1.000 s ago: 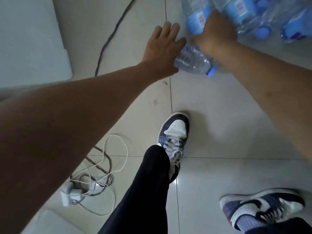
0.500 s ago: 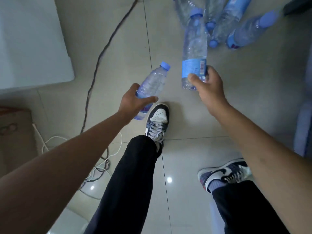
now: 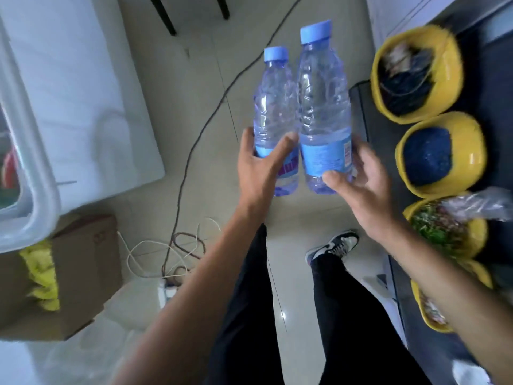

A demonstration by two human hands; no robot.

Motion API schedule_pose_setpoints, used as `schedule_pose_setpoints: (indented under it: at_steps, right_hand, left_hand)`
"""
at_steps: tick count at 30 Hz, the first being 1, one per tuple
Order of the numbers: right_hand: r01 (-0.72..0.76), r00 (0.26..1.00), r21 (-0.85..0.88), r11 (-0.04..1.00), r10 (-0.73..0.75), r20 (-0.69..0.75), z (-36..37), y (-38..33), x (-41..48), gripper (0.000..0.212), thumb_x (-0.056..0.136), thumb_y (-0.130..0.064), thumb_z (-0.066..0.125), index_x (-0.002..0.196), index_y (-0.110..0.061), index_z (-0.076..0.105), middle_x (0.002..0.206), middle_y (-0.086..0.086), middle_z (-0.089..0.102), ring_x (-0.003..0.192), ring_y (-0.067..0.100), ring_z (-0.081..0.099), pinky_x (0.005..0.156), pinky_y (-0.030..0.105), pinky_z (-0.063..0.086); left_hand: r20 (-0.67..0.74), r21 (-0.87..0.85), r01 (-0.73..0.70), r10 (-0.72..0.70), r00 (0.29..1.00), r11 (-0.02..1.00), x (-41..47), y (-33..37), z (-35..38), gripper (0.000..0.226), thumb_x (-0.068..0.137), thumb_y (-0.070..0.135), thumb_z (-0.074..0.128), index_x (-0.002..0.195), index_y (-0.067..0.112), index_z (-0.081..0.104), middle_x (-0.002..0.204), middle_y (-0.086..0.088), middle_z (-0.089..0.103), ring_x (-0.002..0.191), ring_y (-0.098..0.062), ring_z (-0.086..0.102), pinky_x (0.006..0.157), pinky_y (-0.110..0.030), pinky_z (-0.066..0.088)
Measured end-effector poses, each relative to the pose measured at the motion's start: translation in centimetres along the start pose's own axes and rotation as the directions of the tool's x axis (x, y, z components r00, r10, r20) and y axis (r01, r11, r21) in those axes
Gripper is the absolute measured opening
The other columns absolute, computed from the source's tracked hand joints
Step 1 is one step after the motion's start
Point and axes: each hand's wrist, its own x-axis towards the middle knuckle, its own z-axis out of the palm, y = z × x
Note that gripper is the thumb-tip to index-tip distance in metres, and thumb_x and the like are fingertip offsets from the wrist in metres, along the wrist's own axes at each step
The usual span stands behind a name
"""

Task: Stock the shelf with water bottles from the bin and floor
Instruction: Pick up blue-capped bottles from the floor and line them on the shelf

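Observation:
Two clear water bottles with blue caps and blue labels stand upright side by side in front of me, above the tiled floor. My left hand (image 3: pixel 259 165) grips the lower part of the left bottle (image 3: pixel 273 107). My right hand (image 3: pixel 361 182) holds the right, slightly taller bottle (image 3: pixel 322 95) near its base. The two bottles touch each other. The other bottles on the floor are out of view.
A dark shelf (image 3: pixel 497 87) on the right carries several yellow bins (image 3: pixel 460 59) filled with mixed items. At the left are a clear plastic bin (image 3: pixel 33 190), a white slab (image 3: pixel 83 87) and a cardboard box (image 3: pixel 86 276). Cables (image 3: pixel 177 245) trail across the floor.
Both hands took a bottle off the floor and lifted it. The bottles now stand upright together, and my view has risen and turned toward the shelf with the yellow bins.

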Motion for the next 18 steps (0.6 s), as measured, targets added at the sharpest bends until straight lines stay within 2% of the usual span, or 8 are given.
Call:
schedule_pose_setpoints:
  at_steps: [3,5,7,9,11,15,17,18]
  right_hand:
    - [0.089,0.996,0.022,0.996,-0.089,-0.004,-0.1,-8.0,-3.0,0.049,0.093,-0.001,0.059,0.139,-0.016,0.050,0.135,0.001,0.061,0.131,0.020,0.055,0.107,0.036,0.045]
    - [0.111,0.993,0.046,0.993,-0.110,-0.034,-0.5,-12.3,-4.9,0.060,0.095,-0.002,0.056,0.151,-0.012,0.038,0.149,0.009,0.053,0.142,0.026,0.047,0.115,0.042,0.041]
    - [0.136,0.986,0.090,0.987,-0.126,-0.108,-1.0,-16.5,-6.7,0.071,0.096,-0.003,0.053,0.159,-0.014,0.022,0.160,0.009,0.041,0.150,0.025,0.039,0.117,0.040,0.040]
    - [0.163,0.978,0.091,0.982,-0.149,-0.148,-1.5,-20.6,-8.3,0.073,0.097,-0.004,0.052,0.159,-0.019,0.015,0.162,0.008,0.039,0.150,0.024,0.039,0.117,0.038,0.040]
    - [0.207,0.964,0.110,0.972,-0.184,-0.192,-2.2,-24.4,-9.7,0.077,0.097,-0.005,0.051,0.161,-0.016,0.010,0.163,0.011,0.038,0.149,0.026,0.040,0.119,0.042,0.039]
    - [0.334,0.898,0.130,0.933,-0.273,-0.346,-4.8,-30.5,-11.5,0.075,0.092,-0.003,0.052,0.160,-0.016,0.021,0.155,0.006,0.050,0.142,0.024,0.050,0.112,0.037,0.046]
    - [0.397,0.839,0.102,0.912,-0.316,-0.443,-6.2,-33.1,-12.5,0.075,0.090,-0.017,0.064,0.156,-0.017,0.029,0.149,0.006,0.057,0.134,0.026,0.057,0.108,0.039,0.050]
    - [0.416,0.810,0.092,0.905,-0.323,-0.489,-7.1,-34.0,-13.0,0.078,0.085,-0.024,0.068,0.154,-0.018,0.033,0.146,0.005,0.059,0.131,0.025,0.060,0.104,0.039,0.052]
  left_hand:
    - [0.087,-0.030,-0.077,0.079,0.993,0.997,-4.1,7.3,1.7,0.037,0.088,0.020,0.077,0.119,0.008,0.062,0.114,-0.017,0.072,0.097,-0.023,0.070,0.093,-0.049,0.059]
    - [0.148,-0.033,-0.125,0.129,0.981,0.992,-6.5,12.0,2.6,0.039,0.088,0.018,0.077,0.119,0.004,0.059,0.107,-0.013,0.072,0.090,-0.018,0.071,0.082,-0.037,0.060]
    - [0.212,-0.029,-0.178,0.180,0.961,0.984,-8.3,16.6,3.5,0.037,0.088,0.014,0.079,0.114,-0.001,0.057,0.092,0.001,0.072,0.077,-0.009,0.069,0.070,-0.024,0.057]
    - [0.296,-0.028,-0.227,0.225,0.929,0.974,-10.1,20.6,4.9,0.034,0.087,0.013,0.080,0.110,0.002,0.057,0.081,0.013,0.071,0.070,-0.004,0.068,0.066,-0.020,0.055]
    - [0.369,-0.058,-0.289,0.289,0.883,0.956,-12.0,24.7,6.6,0.036,0.086,0.014,0.080,0.110,0.002,0.056,0.079,0.014,0.071,0.069,-0.005,0.067,0.066,-0.022,0.055]
    - [0.505,-0.141,-0.358,0.378,0.776,0.923,-15.4,30.4,10.5,0.042,0.088,0.006,0.080,0.116,-0.006,0.051,0.079,0.008,0.073,0.069,-0.007,0.069,0.067,-0.024,0.057]
    - [0.558,-0.169,-0.380,0.406,0.724,0.909,-17.2,32.1,12.9,0.051,0.081,0.017,0.086,0.118,0.001,0.054,0.090,0.000,0.075,0.080,-0.016,0.072,0.074,-0.031,0.060]
    - [0.575,-0.174,-0.389,0.414,0.705,0.905,-18.0,32.8,14.1,0.052,0.079,0.016,0.087,0.118,0.003,0.054,0.093,0.001,0.075,0.082,-0.016,0.073,0.074,-0.028,0.059]
